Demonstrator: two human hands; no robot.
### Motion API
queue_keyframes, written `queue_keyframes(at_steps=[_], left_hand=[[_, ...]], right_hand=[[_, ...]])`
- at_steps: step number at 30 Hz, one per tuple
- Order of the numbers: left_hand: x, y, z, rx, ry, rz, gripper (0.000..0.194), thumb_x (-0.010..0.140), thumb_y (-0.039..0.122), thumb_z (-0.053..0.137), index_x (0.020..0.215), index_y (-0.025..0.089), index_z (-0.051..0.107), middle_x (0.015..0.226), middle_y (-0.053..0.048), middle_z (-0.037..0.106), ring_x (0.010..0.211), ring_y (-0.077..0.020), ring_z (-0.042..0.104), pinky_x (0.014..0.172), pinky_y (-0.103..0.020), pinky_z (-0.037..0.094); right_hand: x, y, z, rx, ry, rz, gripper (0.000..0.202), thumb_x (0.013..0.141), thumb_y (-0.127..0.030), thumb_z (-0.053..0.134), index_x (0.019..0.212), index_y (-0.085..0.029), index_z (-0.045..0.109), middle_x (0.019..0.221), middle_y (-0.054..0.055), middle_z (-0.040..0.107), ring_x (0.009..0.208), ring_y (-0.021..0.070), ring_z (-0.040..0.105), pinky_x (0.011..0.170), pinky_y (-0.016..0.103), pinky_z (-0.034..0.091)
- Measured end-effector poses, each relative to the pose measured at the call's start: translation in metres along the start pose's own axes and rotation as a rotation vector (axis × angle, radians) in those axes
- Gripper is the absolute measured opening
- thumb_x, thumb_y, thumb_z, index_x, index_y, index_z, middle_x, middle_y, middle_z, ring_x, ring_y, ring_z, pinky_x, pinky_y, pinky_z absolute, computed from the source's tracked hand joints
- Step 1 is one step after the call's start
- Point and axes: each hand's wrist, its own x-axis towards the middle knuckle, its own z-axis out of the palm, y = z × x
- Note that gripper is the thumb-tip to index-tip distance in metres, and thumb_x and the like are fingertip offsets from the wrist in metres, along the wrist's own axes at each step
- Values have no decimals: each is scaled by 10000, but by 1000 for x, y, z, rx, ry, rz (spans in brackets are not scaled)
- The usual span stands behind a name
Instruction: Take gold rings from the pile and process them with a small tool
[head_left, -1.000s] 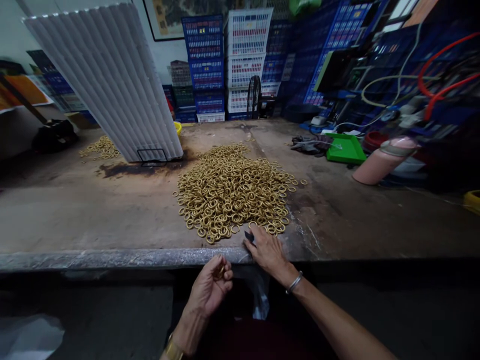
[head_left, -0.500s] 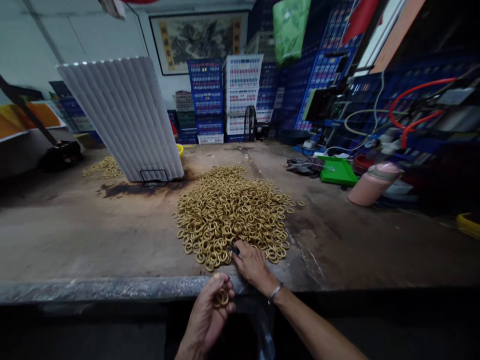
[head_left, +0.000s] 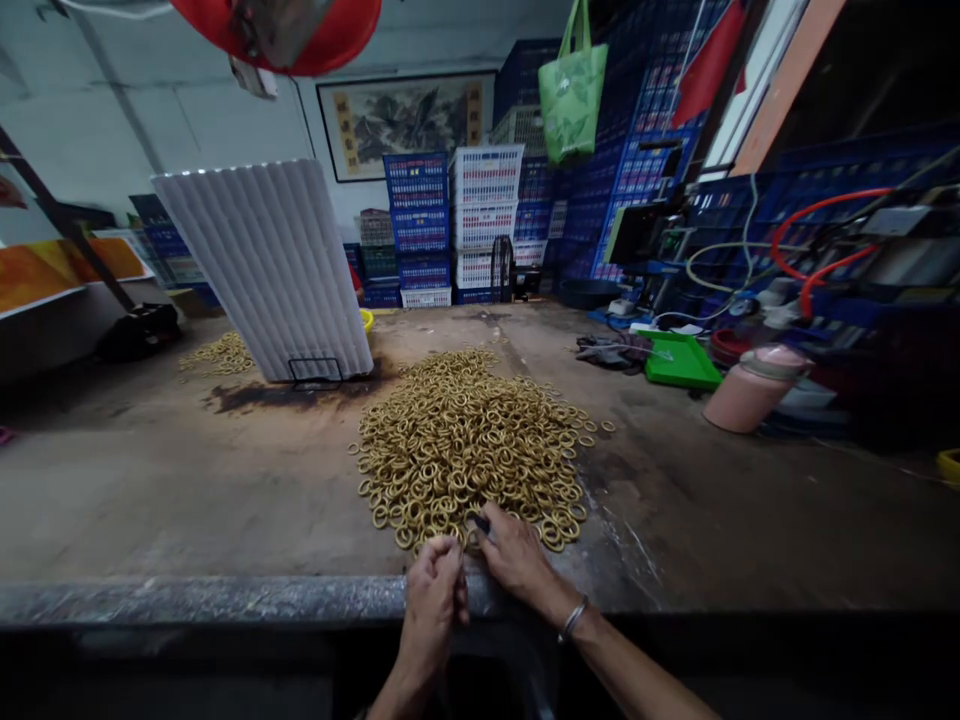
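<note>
A large heap of gold-coloured metal rings lies on the worktable. At its near edge, my left hand is closed, thumb and fingertips drawn together, with its palm turned out of sight. The rings that showed in that palm a moment ago are now hidden behind the fingers. My right hand, with a metal bangle at the wrist, reaches to the front of the heap. Its fingers are bent around a small black object, whose kind I cannot make out. The two hands are close together.
A ribbed white panel leans in a black wire stand behind the heap, with more rings to its left. On the right are a green tray, a pink bottle and hoses. Stacked crates stand at the back.
My left hand has turned over, closed and moved up to the heap's near edge beside my right hand. The right hand stays by the front rings. The view has tilted up slightly.
</note>
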Motion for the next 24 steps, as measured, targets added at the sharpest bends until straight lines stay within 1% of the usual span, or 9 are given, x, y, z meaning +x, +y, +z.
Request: queue_keyframes(at_steps=[3,7,10,12,14,16,20,22,24], left_hand=[[-1,-1,3,130,-21,23,390,713,507,552,891,164,499,462,81,403,373,-66,362,346,-175,334],[-4,0,8,208,-17,87,312,747,473,519,691,168,484,468,77,373,365,-51,330,353,-166,303],[-9,2,10,307,13,230,262,765,400,518,651,164,514,521,49,438,455,-71,405,452,-183,361],[-13,4,10,382,-2,351,213,772,343,519,673,160,562,600,20,513,571,-97,468,567,-203,399],[-15,5,10,411,-34,400,185,773,316,520,703,159,590,658,5,552,640,-111,491,629,-215,405],[-17,6,10,380,-64,326,193,770,330,524,709,157,583,626,15,533,589,-98,475,577,-204,399],[-19,4,8,165,-158,5,267,775,429,500,731,166,510,542,56,435,402,-51,351,383,-167,302],[-20,3,7,30,-206,-69,274,773,443,502,759,169,492,583,50,449,397,-41,343,363,-157,284],[-20,3,7,-66,-222,-85,272,762,436,527,771,167,488,621,42,463,414,-37,355,368,-151,289]], right_hand=[[-7,-8,-6,215,39,-57,106,810,-248,411,837,-190,496,738,15,574,659,131,513,609,229,338],[-17,-19,-13,525,71,-24,116,796,-286,430,746,-189,470,681,-11,506,623,110,462,584,210,361],[-21,-20,-15,705,29,40,163,791,-331,442,724,-185,476,645,-30,468,602,98,439,559,199,363],[-22,-17,-14,797,-39,76,223,797,-380,433,703,-182,479,582,-45,438,541,87,410,523,197,351],[-22,-14,-12,866,-96,127,264,788,-413,437,665,-182,470,509,-62,402,470,75,368,478,195,327],[-22,-13,-10,909,-115,184,269,770,-416,452,636,-183,458,467,-71,385,431,69,342,448,193,307],[-19,-15,-14,875,-72,193,229,739,-370,475,624,-173,491,513,-48,468,471,75,401,477,194,329],[-17,-15,-15,854,-70,164,225,746,-356,465,627,-170,508,550,-31,514,509,85,442,509,200,353],[-16,-13,-15,839,-77,151,225,766,-338,437,629,-173,505,538,-33,513,504,88,446,514,202,360]])
